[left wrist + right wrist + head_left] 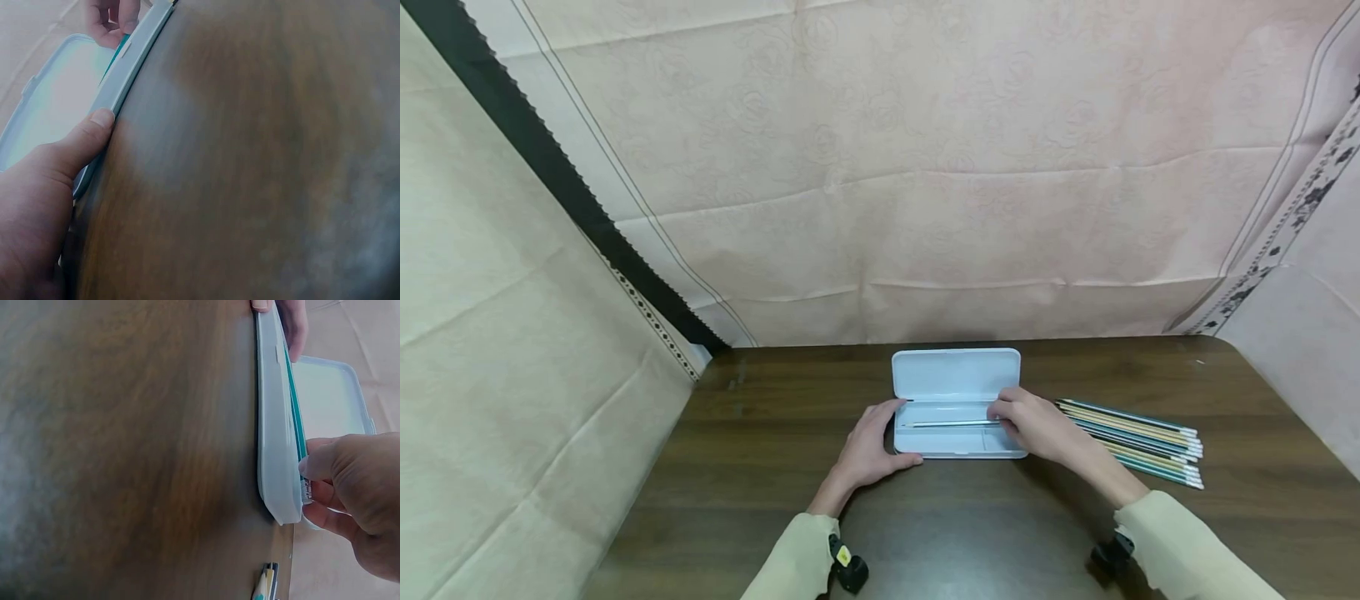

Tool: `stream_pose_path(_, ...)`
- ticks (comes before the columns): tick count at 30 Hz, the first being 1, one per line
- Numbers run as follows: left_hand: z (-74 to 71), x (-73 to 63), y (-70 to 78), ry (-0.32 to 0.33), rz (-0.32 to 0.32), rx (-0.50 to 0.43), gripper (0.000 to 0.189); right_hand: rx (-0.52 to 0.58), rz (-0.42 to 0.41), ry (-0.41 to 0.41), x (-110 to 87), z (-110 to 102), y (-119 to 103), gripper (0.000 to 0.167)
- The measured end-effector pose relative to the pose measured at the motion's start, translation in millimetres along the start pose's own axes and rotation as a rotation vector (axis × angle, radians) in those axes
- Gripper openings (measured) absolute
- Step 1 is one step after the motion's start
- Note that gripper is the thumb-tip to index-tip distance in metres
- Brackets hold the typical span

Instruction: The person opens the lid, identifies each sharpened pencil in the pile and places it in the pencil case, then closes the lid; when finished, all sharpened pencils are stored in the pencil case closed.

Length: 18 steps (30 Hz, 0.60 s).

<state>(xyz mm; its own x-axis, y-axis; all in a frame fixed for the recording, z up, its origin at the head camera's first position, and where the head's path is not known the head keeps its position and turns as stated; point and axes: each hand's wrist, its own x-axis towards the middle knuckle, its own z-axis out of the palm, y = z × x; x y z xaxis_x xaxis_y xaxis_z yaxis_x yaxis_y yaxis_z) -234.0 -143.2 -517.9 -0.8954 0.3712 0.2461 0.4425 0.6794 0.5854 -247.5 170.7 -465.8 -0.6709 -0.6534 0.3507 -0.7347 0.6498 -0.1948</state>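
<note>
A light blue pencil case [955, 455] lies on the table with its lid [957, 373] raised at the back. My left hand [871, 443] holds the case's left end, thumb [100, 119] against the front wall and fingers at the back corner. Between thumb and fingers, my right hand [1037, 423] pinches a green pencil [296, 412] near its metal-banded end. That pencil slants along the open case, its far end low inside and the pinched end at the right rim. Right of the case, beside my right hand, lies a bundle of pencils [1142, 442].
The bundled pencils are green, dark and yellowish, white ends pointing right. A brown wooden table [955, 525] carries everything. Pale cloth [925, 208] hangs behind the table and along both sides. Each wrist wears a small black camera [850, 573].
</note>
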Motion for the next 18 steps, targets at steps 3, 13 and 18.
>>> stream_pose_path(3,0.7,0.4,1.0,-0.004,-0.006,-0.008,0.089,0.003,0.002,-0.015,1.6,0.9,0.8,0.020)
stream_pose_path(13,2.1,0.3,-0.9,0.009,-0.009,0.001,0.089,0.039,-0.048,-0.032,10.0,-2.3,0.4,0.020)
stream_pose_path(18,1.0,0.0,0.8,-0.004,-0.020,-0.001,0.090,0.055,-0.031,-0.054,10.2,-0.7,0.9,0.019)
